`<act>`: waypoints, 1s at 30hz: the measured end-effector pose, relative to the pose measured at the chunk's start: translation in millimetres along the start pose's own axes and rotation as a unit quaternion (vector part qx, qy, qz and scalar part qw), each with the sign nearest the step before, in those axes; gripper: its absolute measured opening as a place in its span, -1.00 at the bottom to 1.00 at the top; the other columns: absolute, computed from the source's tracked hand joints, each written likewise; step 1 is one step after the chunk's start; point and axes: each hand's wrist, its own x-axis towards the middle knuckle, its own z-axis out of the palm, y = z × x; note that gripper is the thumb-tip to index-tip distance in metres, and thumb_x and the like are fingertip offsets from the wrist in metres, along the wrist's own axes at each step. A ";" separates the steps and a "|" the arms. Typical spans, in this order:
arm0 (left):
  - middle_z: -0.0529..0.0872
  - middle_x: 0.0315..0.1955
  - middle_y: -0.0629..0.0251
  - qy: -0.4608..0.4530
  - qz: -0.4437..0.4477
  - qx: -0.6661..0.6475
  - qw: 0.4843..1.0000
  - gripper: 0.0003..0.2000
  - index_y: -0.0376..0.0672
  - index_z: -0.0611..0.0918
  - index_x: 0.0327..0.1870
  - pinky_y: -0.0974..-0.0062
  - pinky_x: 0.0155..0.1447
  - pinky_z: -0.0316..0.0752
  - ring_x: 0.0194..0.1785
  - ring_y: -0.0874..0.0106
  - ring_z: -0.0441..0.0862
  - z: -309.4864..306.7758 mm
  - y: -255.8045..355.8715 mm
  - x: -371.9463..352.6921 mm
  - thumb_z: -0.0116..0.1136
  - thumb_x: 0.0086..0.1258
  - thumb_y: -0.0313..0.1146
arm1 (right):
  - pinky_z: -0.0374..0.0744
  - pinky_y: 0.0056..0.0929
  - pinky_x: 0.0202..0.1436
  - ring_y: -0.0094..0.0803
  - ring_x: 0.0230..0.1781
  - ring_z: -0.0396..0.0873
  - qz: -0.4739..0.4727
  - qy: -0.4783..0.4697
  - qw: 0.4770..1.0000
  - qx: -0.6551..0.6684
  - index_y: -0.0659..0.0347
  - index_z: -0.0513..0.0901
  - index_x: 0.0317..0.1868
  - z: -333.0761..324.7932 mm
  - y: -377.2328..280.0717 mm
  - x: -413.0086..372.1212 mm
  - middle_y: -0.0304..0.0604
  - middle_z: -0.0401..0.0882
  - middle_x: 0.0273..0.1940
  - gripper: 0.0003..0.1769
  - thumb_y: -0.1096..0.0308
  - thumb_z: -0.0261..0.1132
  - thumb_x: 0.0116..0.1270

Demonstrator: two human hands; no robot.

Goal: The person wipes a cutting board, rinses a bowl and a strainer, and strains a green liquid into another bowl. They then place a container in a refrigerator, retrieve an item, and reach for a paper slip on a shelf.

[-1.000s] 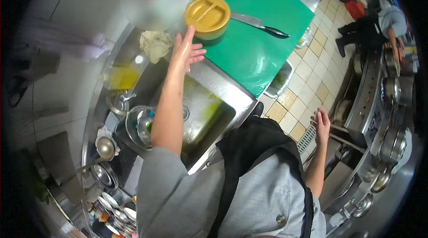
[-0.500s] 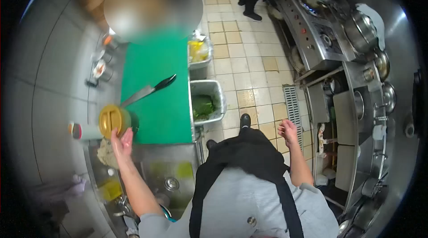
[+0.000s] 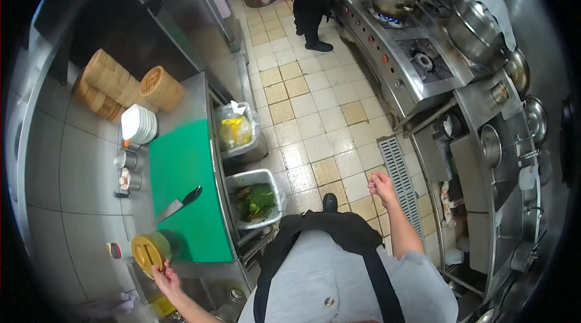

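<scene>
I log that the view has swung toward the aisle while my left hand [image 3: 164, 277] stays with its fingertips on the yellow container [image 3: 148, 251] at the near end of the cutting board [image 3: 181, 166], clasp not determinable, and my right hand [image 3: 381, 185] hangs empty and loosely uncurled, well right of the board.

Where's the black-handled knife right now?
In the head view, the black-handled steel knife lies on the green cutting board at left, just beyond the round yellow container by the left hand.
</scene>
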 end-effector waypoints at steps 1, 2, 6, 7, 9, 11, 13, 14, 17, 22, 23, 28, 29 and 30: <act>0.75 -0.46 0.24 0.041 0.031 -0.021 0.998 -0.72 -0.26 0.59 -0.11 0.73 -0.67 0.43 -0.64 0.63 0.54 12.7 -4.5 -19.2 0.15 0.43 -0.18 | 0.63 -0.54 -0.35 -0.53 -0.36 0.62 -0.012 -0.011 1.000 0.011 0.18 0.60 0.10 -7.0 -4.9 15.3 -0.28 0.65 -0.21 -0.71 0.20 0.24 0.53; 0.75 -0.46 0.24 0.043 0.033 -0.020 0.998 -0.72 -0.26 0.59 -0.11 0.73 -0.67 0.43 -0.64 0.63 0.54 19.3 -8.1 -29.0 0.15 0.43 -0.18 | 0.63 -0.54 -0.35 -0.53 -0.36 0.62 -0.010 -0.013 1.000 0.011 0.18 0.60 0.10 -13.4 -9.7 30.7 -0.28 0.65 -0.21 -0.71 0.20 0.24 0.53; 0.74 -0.42 0.12 -0.008 -0.044 0.027 0.999 -0.72 -0.25 0.57 -0.05 0.72 -0.62 0.50 -0.59 0.53 0.62 76.1 -17.1 -87.9 0.21 0.40 -0.23 | 0.62 -0.52 -0.32 -0.55 -0.35 0.59 -0.004 -0.012 0.999 0.044 0.14 0.60 0.06 -10.0 -34.4 82.5 -0.30 0.62 -0.25 -0.75 0.18 0.23 0.54; 0.75 -0.43 0.14 -0.011 -0.038 0.036 0.999 -0.71 -0.25 0.58 -0.05 0.72 -0.62 0.49 -0.58 0.52 0.65 92.3 -24.2 -90.2 0.23 0.38 -0.23 | 0.62 -0.51 -0.32 -0.56 -0.35 0.59 0.006 -0.001 0.999 0.051 0.14 0.60 0.05 -1.8 -44.8 90.7 -0.30 0.62 -0.25 -0.75 0.18 0.24 0.54; 0.76 -0.39 0.16 -0.026 -0.037 0.064 0.997 -0.73 -0.21 0.59 -0.04 0.71 -0.61 0.52 -0.54 0.50 0.70 136.5 -33.4 -102.0 0.24 0.37 -0.25 | 0.62 -0.51 -0.34 -0.56 -0.37 0.59 0.019 0.000 0.998 0.052 0.13 0.60 0.04 16.6 -60.4 108.9 -0.29 0.62 -0.25 -0.75 0.18 0.26 0.53; 0.76 -0.35 0.14 -0.051 -0.043 0.099 0.993 -0.74 -0.20 0.59 -0.02 0.70 -0.61 0.55 -0.50 0.49 0.73 195.9 -38.4 -111.5 0.23 0.37 -0.28 | 0.63 -0.52 -0.34 -0.55 -0.37 0.60 0.021 -0.024 0.999 0.018 0.14 0.60 0.05 30.9 -67.3 122.1 -0.29 0.63 -0.25 -0.75 0.18 0.26 0.52; 0.76 -0.35 0.12 -0.095 -0.054 0.123 0.986 -0.71 -0.22 0.57 0.02 0.69 -0.61 0.54 -0.49 0.46 0.74 250.5 -49.2 -102.4 0.23 0.36 -0.29 | 0.61 -0.52 -0.37 -0.51 -0.37 0.62 0.020 -0.034 0.998 -0.044 0.22 0.60 0.11 42.4 -79.0 133.6 -0.23 0.64 -0.22 -0.70 0.21 0.24 0.54; 0.76 -0.36 0.10 -0.131 -0.062 0.135 0.980 -0.69 -0.23 0.56 0.03 0.69 -0.62 0.54 -0.50 0.45 0.73 277.1 -52.8 -93.1 0.23 0.34 -0.30 | 0.61 -0.52 -0.37 -0.51 -0.37 0.62 0.019 -0.035 0.998 -0.053 0.22 0.60 0.11 46.2 -85.2 138.1 -0.23 0.64 -0.22 -0.70 0.21 0.24 0.54; 0.76 -0.34 0.03 -0.192 -0.111 0.124 0.967 -0.59 -0.23 0.45 0.19 0.67 -0.65 0.53 -0.58 0.42 0.70 360.1 -70.5 -54.7 0.17 0.33 -0.38 | 0.62 -0.56 -0.40 -0.55 -0.38 0.63 0.018 -0.029 0.997 -0.072 0.18 0.60 0.07 55.7 -116.4 159.2 -0.28 0.66 -0.24 -0.72 0.19 0.25 0.52; 0.75 -0.32 0.05 -0.316 -0.146 0.147 0.926 -0.58 -0.20 0.39 0.25 0.67 -0.61 0.56 -0.55 0.42 0.71 494.2 -77.9 -11.8 0.08 0.37 -0.45 | 0.60 -0.57 -0.40 -0.58 -0.44 0.59 -0.018 0.015 0.998 -0.064 0.20 0.59 0.08 72.2 -189.4 205.2 -0.30 0.63 -0.30 -0.72 0.20 0.24 0.53; 0.75 -0.34 0.06 -0.331 -0.151 0.160 0.918 -0.59 -0.20 0.39 0.25 0.68 -0.61 0.56 -0.55 0.43 0.71 516.2 -79.2 -1.0 0.07 0.37 -0.45 | 0.60 -0.58 -0.39 -0.59 -0.44 0.57 -0.052 0.028 0.996 -0.063 0.20 0.59 0.07 78.3 -204.6 210.2 -0.31 0.62 -0.30 -0.73 0.20 0.24 0.54; 0.75 -0.39 0.08 -0.387 -0.162 0.203 0.885 -0.61 -0.21 0.40 0.22 0.68 -0.59 0.55 -0.54 0.46 0.70 615.8 -83.5 33.4 0.06 0.37 -0.44 | 0.58 -0.62 -0.38 -0.64 -0.44 0.56 -0.064 0.074 0.994 -0.058 0.12 0.60 0.01 107.2 -237.4 231.7 -0.38 0.58 -0.33 -0.79 0.20 0.24 0.54; 0.74 -0.41 0.09 -0.391 -0.159 0.203 0.884 -0.62 -0.21 0.41 0.21 0.68 -0.58 0.55 -0.54 0.47 0.70 633.7 -85.5 38.2 0.06 0.37 -0.43 | 0.56 -0.61 -0.40 -0.64 -0.43 0.56 -0.044 0.053 0.996 -0.053 0.09 0.61 -0.02 104.7 -229.8 239.3 -0.40 0.57 -0.32 -0.81 0.19 0.24 0.54; 0.74 -0.42 0.10 -0.392 -0.157 0.200 0.884 -0.62 -0.21 0.42 0.20 0.68 -0.57 0.55 -0.54 0.48 0.70 650.7 -88.5 43.5 0.06 0.37 -0.43 | 0.56 -0.61 -0.40 -0.64 -0.43 0.56 -0.042 0.057 0.996 -0.052 0.09 0.61 -0.02 108.2 -226.4 243.1 -0.40 0.57 -0.32 -0.81 0.19 0.24 0.54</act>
